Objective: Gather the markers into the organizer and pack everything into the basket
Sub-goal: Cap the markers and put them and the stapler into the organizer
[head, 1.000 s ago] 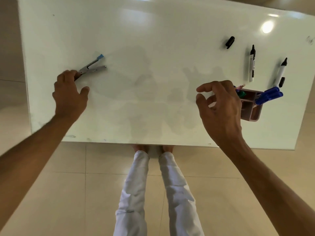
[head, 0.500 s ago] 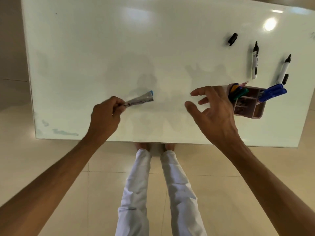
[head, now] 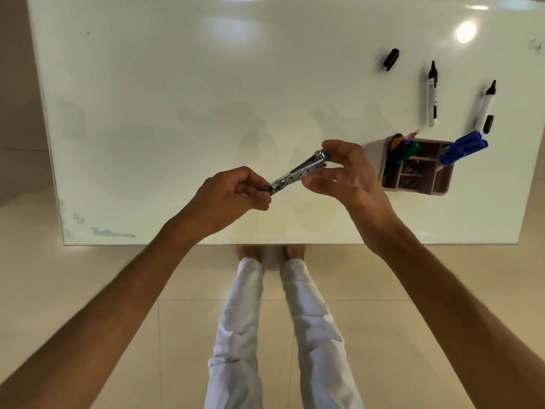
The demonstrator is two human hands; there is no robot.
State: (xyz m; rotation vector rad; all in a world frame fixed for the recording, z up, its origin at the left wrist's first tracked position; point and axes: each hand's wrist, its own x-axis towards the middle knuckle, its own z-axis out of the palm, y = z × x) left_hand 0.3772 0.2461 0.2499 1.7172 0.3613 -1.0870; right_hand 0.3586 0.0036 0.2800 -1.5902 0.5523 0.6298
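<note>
My left hand (head: 236, 192) hides the near end of the metal tool (head: 298, 172); the organizer (head: 413, 165) compartments' contents (dark, small) I can't make out, and the table (head: 177, 84) far edge is cut off

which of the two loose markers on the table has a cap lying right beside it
The right-hand marker, nearest the table's right edge: a black cap lies against its barrel. The left marker lies alone.
</note>
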